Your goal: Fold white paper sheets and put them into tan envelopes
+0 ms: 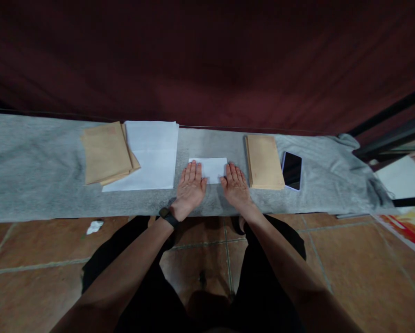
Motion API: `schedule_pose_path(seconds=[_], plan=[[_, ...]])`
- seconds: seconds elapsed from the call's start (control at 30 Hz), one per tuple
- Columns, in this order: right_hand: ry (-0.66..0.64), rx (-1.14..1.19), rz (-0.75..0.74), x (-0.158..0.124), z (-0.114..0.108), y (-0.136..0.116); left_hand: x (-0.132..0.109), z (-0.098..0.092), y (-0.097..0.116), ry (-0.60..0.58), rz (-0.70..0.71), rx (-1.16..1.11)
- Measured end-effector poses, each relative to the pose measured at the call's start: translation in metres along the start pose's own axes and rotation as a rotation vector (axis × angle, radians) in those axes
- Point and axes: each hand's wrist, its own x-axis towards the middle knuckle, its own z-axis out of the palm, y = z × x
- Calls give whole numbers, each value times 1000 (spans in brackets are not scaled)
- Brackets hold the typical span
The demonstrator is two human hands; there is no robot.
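A small white piece of paper (213, 169), apparently folded, lies on the grey cloth between my two hands. My left hand (191, 185) rests flat over its left end, fingers stretched out and pointing away from me. Over the right end my right hand (236, 185) lies palm down, its fingers also straight. Both thumbs point inward along the near part of the paper. The two ends of the paper are hidden under my fingers. Neither hand grips anything.
Left of my hands, brown envelopes (106, 152) overlap a stack of white sheets (153, 157). On the right lies a pile of brown envelopes (265, 161) beside a phone (292, 170). A grey cloth (37, 166) covers the narrow surface, with a dark red curtain (207, 64) behind it.
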Motion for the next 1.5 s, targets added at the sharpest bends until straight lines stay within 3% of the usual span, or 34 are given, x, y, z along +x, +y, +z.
schedule_pose_path(seconds=[0.23, 0.43, 0.53, 1.03, 1.3, 1.5], plan=[[1, 24, 8, 1, -6, 1, 0, -2, 1, -4, -7, -1], [-82, 88, -218, -3, -15, -16, 1, -1, 1, -14, -19, 1], [-126, 78, -255, -10, -13, -23, 1, -1, 0, -16, -11, 12], [-27, -9, -136, -15, -6, -5, 2, -4, 4, 18, -22, 24], [-80, -22, -154, -16, -10, -5, -2, -4, 33, -70, 278, -99], [-82, -24, -143, -14, -10, -4, -1, 0, 37, -93, 234, -76]])
